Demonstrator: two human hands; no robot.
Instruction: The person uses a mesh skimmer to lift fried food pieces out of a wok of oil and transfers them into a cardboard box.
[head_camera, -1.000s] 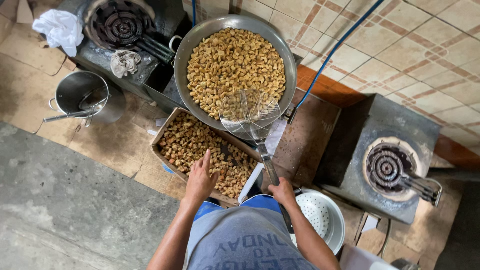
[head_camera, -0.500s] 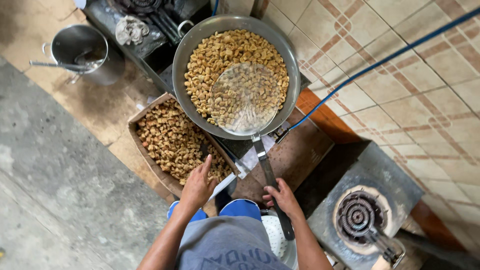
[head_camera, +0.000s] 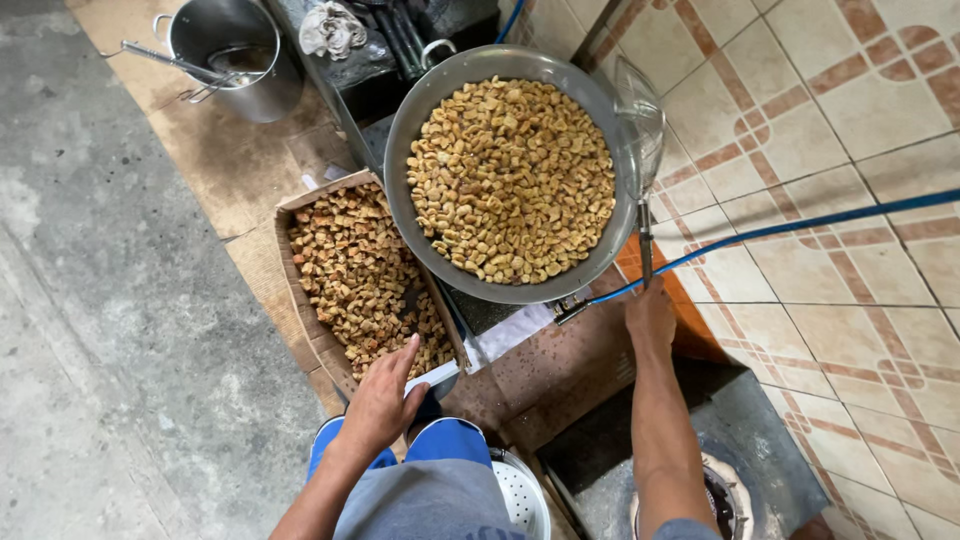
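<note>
My right hand (head_camera: 650, 318) is wrapped around the long handle of the wire-mesh skimmer (head_camera: 641, 140), and that skimmer is out of the food now: half a second back its mesh lay flat on the golden fried pieces, and now it stands tilted against the right rim of the wide round metal pan (head_camera: 600, 110), empty as far as I can see. So the stirring pass is over and the pieces sit in an even layer. My left hand (head_camera: 385, 395) lies open, fingers spread, on the near edge of the brown cardboard box of darker fried chunks (head_camera: 350, 265), gripping nothing. The box sits just left of the pan, tucked partly under its rim, so it is tight there. The blue hose (head_camera: 800, 225) crosses close by my right wrist. To the right the tiled wall is near; the grey concrete floor (head_camera: 110, 330) lies on the left.
</note>
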